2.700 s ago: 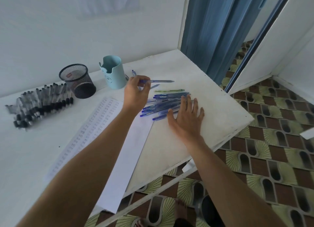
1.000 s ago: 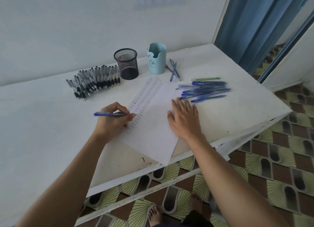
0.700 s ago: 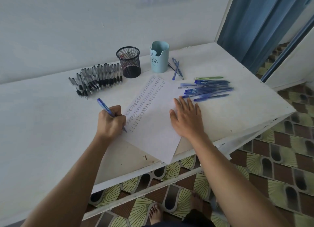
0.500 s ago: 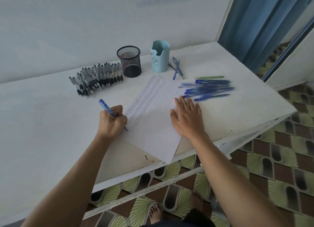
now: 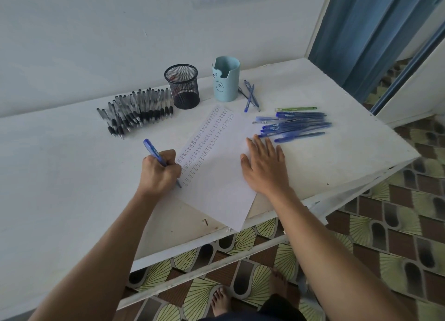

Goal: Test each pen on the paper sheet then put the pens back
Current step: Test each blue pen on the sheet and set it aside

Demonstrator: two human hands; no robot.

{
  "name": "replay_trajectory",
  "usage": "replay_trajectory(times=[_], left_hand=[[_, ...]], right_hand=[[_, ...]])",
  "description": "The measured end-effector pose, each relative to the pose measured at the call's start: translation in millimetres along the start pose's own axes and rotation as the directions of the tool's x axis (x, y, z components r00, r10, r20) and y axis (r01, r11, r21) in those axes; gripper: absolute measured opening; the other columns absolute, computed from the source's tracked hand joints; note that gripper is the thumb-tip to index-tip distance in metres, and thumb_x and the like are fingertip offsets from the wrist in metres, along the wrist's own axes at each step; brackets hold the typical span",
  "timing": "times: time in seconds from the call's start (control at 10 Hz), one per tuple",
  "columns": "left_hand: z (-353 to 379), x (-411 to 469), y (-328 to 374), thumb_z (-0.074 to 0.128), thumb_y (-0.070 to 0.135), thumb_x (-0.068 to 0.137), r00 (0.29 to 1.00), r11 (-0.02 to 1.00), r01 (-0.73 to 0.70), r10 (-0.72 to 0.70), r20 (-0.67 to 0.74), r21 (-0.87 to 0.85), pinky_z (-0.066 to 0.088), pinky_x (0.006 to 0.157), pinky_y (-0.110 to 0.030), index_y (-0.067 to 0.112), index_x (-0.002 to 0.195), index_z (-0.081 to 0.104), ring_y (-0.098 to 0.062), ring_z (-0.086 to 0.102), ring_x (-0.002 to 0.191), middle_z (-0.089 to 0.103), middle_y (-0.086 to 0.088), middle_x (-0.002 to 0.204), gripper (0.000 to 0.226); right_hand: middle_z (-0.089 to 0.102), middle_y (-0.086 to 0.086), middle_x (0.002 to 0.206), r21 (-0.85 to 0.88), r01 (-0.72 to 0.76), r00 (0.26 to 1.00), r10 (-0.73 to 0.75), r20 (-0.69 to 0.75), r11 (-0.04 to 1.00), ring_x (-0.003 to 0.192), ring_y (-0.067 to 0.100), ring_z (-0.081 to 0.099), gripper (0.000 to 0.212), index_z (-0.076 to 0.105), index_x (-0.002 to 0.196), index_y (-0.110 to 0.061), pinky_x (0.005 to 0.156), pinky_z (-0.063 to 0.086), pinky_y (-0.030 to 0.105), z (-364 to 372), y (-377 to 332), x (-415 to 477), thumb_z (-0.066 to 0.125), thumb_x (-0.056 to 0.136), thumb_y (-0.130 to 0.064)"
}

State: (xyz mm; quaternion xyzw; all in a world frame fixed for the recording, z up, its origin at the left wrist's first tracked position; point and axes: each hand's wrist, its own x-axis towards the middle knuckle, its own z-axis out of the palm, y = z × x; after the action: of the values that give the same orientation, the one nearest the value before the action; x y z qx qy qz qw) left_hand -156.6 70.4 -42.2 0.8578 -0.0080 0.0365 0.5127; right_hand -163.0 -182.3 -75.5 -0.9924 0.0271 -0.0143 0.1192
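Left hand (image 5: 160, 172) grasps blue pen (image 5: 154, 153), tip at sheet (image 5: 216, 176) left edge, extending mark column | right hand (image 5: 263, 166) flat, relaxed, pinning sheet against sliding | blue pens (image 5: 293, 125) near right, likely queued.

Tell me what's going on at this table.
A person is testing pens. The left hand grips a blue pen, its tip down on the paper sheet near the bottom of the columns of small test marks. The right hand lies flat on the sheet's right side, holding it steady. A bunch of blue pens lies on the table to the right, a row of black pens to the left of the mesh cup, and a light blue holder stands beside it.
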Motion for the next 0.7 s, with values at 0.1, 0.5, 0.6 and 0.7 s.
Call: replay_trajectory(times=[0.1, 0.5, 0.6, 0.7], left_hand=[[0.5, 0.6, -0.7, 0.052, -0.019, 0.063, 1.0, 1.0, 0.003, -0.003, -0.008, -0.004, 0.015, 0.044, -0.023, 0.007, 0.055, 0.025, -0.009, 0.022, 0.048, 0.024, 0.006, 0.049, 0.039], [2.0, -1.6, -1.0, 0.053, -0.013, 0.062, 0.999, 0.999, -0.03, 0.031, 0.031, -0.028, 0.016, 0.047, -0.025, 0.012, 0.054, 0.023, -0.011, 0.023, 0.051, 0.026, 0.001, 0.052, 0.04], [2.9, -1.9, -2.2, 0.053, -0.006, 0.059, 0.999, 0.999, -0.04, 0.041, 0.032, -0.03, 0.014, 0.049, -0.027, 0.008, 0.057, 0.023, -0.013, 0.024, 0.053, 0.025, -0.003, 0.055, 0.033], [2.7, -0.8, -2.3, 0.053, -0.011, 0.061, 0.999, 1.0, -0.022, 0.022, 0.043, -0.001, 0.015, 0.049, -0.027, 0.008, 0.056, 0.022, -0.012, 0.023, 0.053, 0.023, 0.001, 0.053, 0.037]], right_hand=[[0.009, 0.002, 0.168, 0.005, 0.0, 1.0, 0.0, -0.003, 1.0, 0.154, 0.026, 0.004, 0.06, 0.016, 0.159, -0.021, 0.123, 0.002, 0.048, -0.4, -0.8, -0.4, 0.024, 0.105, -0.045], [0.009, 0.001, 0.168, 0.006, -0.005, 1.0, 0.005, 0.002, 1.0, 0.154, 0.025, 0.004, 0.06, 0.015, 0.159, -0.022, 0.123, 0.002, 0.047, -1.3, -2.3, -0.9, 0.025, 0.105, -0.044], [0.011, 0.001, 0.168, 0.002, -0.01, 1.0, 0.01, -0.002, 1.0, 0.154, 0.025, 0.005, 0.059, 0.016, 0.159, -0.022, 0.123, 0.003, 0.048, -1.2, -2.0, -0.4, 0.026, 0.105, -0.044], [0.011, 0.001, 0.168, 0.005, -0.009, 1.0, 0.009, -0.001, 1.0, 0.154, 0.025, 0.005, 0.059, 0.016, 0.159, -0.022, 0.123, 0.003, 0.048, -0.7, -2.4, -0.3, 0.026, 0.105, -0.044]])
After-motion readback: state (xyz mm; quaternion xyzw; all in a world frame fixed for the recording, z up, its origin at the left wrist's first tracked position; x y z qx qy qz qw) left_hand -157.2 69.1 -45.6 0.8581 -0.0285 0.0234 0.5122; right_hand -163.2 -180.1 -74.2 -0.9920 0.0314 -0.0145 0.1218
